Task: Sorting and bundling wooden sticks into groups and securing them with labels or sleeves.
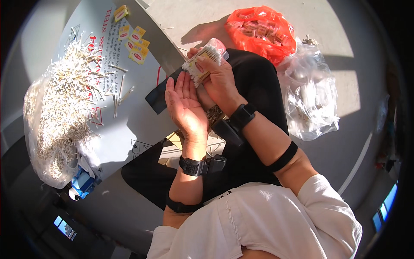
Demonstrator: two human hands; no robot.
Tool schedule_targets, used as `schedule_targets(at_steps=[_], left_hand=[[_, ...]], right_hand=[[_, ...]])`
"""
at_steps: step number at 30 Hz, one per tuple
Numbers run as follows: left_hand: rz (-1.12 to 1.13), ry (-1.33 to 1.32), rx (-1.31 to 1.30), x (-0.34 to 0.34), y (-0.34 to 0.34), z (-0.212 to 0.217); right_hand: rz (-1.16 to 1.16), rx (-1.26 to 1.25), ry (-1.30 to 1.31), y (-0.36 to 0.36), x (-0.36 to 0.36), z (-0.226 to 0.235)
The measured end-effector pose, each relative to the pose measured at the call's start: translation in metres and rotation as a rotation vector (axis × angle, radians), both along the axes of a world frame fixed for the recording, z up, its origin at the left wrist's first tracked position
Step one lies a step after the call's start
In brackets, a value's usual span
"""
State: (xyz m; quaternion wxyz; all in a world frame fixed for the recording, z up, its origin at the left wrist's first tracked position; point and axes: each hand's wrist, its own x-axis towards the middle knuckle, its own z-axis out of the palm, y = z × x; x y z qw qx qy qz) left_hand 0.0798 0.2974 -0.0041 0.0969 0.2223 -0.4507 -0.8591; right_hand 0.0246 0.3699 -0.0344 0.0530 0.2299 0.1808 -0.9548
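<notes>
Held in my right hand (221, 82) is a small clear pack of cotton swabs (192, 67), its white tips facing left and a yellow card label showing through. The pack is tilted, and pinkish plastic shows at its upper end. My left hand (188, 105) lies palm up just below the pack, fingers stretched out and nothing in the palm. Whether its fingertips touch the pack I cannot tell. To the left, a large heap of loose cotton swabs (64, 108) spills from a clear bag onto the grey sheet-topped table (142, 93). Several yellow label cards (137, 45) lie at the far side of the table.
A red plastic bag (235, 30) full of small packs sits on the floor at the far right. Beside it is a clear plastic bag (311, 99) with whitish contents. A yellow box (121, 13) rests at the table's far edge. Between my legs, more loose swabs (214, 113) show.
</notes>
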Motion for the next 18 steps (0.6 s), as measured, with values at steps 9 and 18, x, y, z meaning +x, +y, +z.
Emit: schedule_targets(at_steps=[9, 18], left_hand=[[-0.069, -0.041, 0.138, -0.012, -0.015, 0.003], [-0.120, -0.085, 0.100, -0.017, -0.018, -0.002]], right_hand=[[0.062, 0.037, 0.024, 0.002, 0.002, 0.005], [0.042, 0.011, 0.046, 0.002, 0.001, 0.001]])
